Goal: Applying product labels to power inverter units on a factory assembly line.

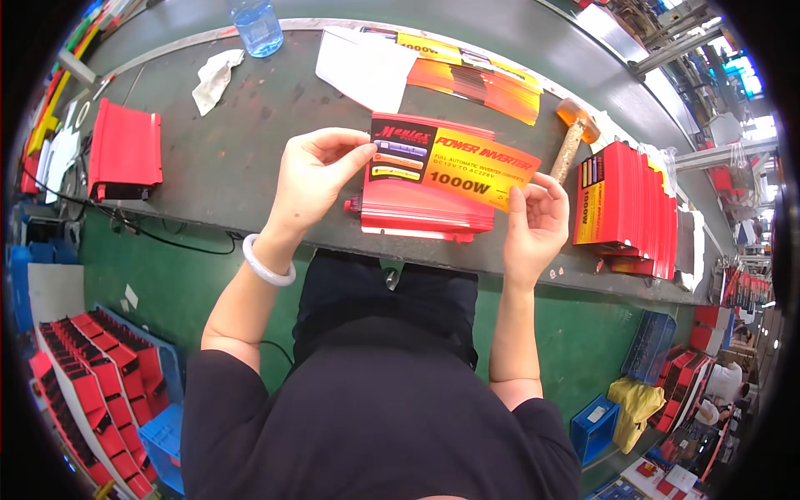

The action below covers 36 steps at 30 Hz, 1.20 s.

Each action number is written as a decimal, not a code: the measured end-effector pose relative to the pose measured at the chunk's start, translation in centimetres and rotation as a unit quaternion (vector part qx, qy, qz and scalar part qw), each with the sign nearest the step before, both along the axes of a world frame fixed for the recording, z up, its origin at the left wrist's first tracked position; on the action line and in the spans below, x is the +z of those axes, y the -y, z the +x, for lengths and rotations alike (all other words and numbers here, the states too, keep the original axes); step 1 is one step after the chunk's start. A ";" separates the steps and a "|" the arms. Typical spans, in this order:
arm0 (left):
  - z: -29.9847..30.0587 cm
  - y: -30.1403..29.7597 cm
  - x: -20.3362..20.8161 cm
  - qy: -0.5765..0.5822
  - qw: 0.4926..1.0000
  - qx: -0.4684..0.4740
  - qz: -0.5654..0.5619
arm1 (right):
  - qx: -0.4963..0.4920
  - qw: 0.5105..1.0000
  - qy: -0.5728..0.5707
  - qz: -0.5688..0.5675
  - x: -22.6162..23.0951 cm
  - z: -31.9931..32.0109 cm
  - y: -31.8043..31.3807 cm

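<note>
Both my hands hold a yellow and black printed label (475, 162) stretched between them, tilted down to the right. My left hand (312, 171) pinches its left edge between thumb and fingers. At its lower right corner, my right hand (540, 221) grips it with thumb and fingertips, the other fingers curled. Directly below the label, a red finned metal case (425, 220) lies on the dark workbench (275, 108) near its front edge. The label covers much of the case, so whether the two touch I cannot tell.
Right of my hands stands a row of red pieces (637, 212) with a yellow label, beside a mallet (569, 148). More labels (475, 83) and a white sheet (362, 67) lie behind. Leftward are a red case (127, 150), a crumpled cloth (217, 81) and a bottle (258, 33).
</note>
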State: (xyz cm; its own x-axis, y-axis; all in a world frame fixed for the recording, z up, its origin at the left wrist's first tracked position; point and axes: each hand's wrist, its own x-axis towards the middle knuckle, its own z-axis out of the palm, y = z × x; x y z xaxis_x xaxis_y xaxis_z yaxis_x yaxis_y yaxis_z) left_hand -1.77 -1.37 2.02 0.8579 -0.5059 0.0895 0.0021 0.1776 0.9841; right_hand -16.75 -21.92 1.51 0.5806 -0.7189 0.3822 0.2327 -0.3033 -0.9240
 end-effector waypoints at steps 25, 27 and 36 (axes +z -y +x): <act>0.5 -0.8 -1.4 -0.034 0.996 -0.043 0.071 | 0.059 0.991 -0.115 0.027 -0.9 0.9 0.3; 0.5 -0.7 -1.2 -0.035 0.996 -0.044 0.075 | 0.058 0.991 -0.114 0.030 -0.9 0.9 0.4; 0.6 -0.6 -1.8 -0.021 0.996 -0.041 0.080 | 0.065 0.991 -0.110 0.030 -0.9 1.2 0.6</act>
